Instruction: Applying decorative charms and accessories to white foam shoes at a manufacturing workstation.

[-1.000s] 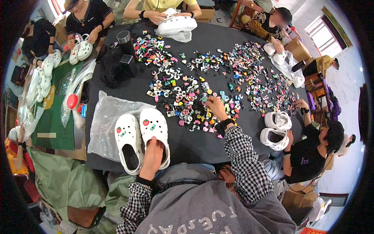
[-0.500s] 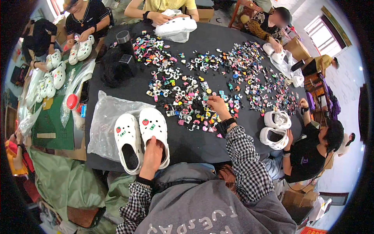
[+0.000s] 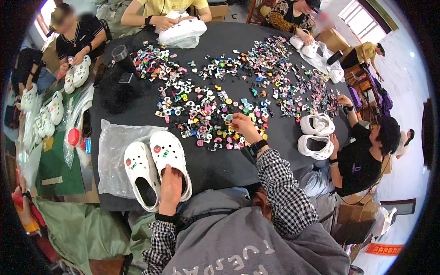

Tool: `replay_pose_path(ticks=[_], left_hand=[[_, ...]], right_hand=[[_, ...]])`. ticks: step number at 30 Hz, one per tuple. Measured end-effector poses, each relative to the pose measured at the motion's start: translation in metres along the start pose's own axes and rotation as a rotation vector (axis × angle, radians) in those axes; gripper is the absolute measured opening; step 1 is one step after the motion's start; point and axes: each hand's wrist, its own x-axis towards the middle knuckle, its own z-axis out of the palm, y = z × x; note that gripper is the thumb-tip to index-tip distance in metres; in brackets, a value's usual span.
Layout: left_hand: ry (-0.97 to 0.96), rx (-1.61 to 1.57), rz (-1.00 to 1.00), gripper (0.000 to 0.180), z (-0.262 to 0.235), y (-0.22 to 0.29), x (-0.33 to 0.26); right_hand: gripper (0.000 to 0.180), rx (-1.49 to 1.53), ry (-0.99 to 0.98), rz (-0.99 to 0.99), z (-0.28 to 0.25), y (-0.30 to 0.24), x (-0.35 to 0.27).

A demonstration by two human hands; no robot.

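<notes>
Left grip (image 3: 171,189) at a white clog (image 3: 169,151)'s opening, right grip (image 3: 244,126) among colourful charms (image 3: 204,98) on a black table (image 3: 215,170)

My shoes (image 3: 176,158): smooth moulded plastic or rubber, I can't tell which, with a soft sheen
Charms (image 3: 201,114): plastic-looking or rubbery, mostly smooth-faced
Plastic bag (image 3: 112,156): thin, see-through, glossy and crinkled
Table (image 3: 220,169): matt covering that looks like cloth to me
My sleeves (image 3: 286,192): checked cloth, matt, puckered into wrinkles
My shirt (image 3: 211,229): matt, soft-looking cloth
Red lid (image 3: 74,136): smooth plastic, fairly glossy
Green sheet (image 3: 87,229): creased, cloth-like, faintly shiny
Box (image 3: 355,214): matt cardboard
</notes>
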Motion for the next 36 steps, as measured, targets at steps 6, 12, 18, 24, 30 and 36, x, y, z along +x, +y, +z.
replay_pose_path(ticks=[6,12,18,24,30,36], left_hand=[[0.021,-0.002,-0.011,0.025,0.006,-0.001,0.002],[0.035,0.000,-0.003,0.030,0.013,0.004,-0.002],[0.003,-0.040,0.000,0.029,0.004,0.001,-0.001],[-0.025,-0.048,0.017,0.029,0.006,-0.001,-0.002],[0.017,0.005,0.021,0.032,0.007,-0.001,-0.002],[0.060,0.037,0.026,0.033,0.008,0.000,-0.003]], right_hand=[[0.018,-0.250,0.130,-0.151,-0.017,0.016,0.012],[0.018,-0.737,0.278,-0.335,-0.004,0.002,0.018],[0.012,-1.003,0.183,-0.532,0.011,0.015,0.034],[0.009,-1.157,0.185,-0.619,0.017,0.027,0.038],[0.009,-1.066,0.177,-0.613,0.016,0.018,0.032],[0.011,-1.044,0.251,-0.659,0.010,0.008,0.030]])
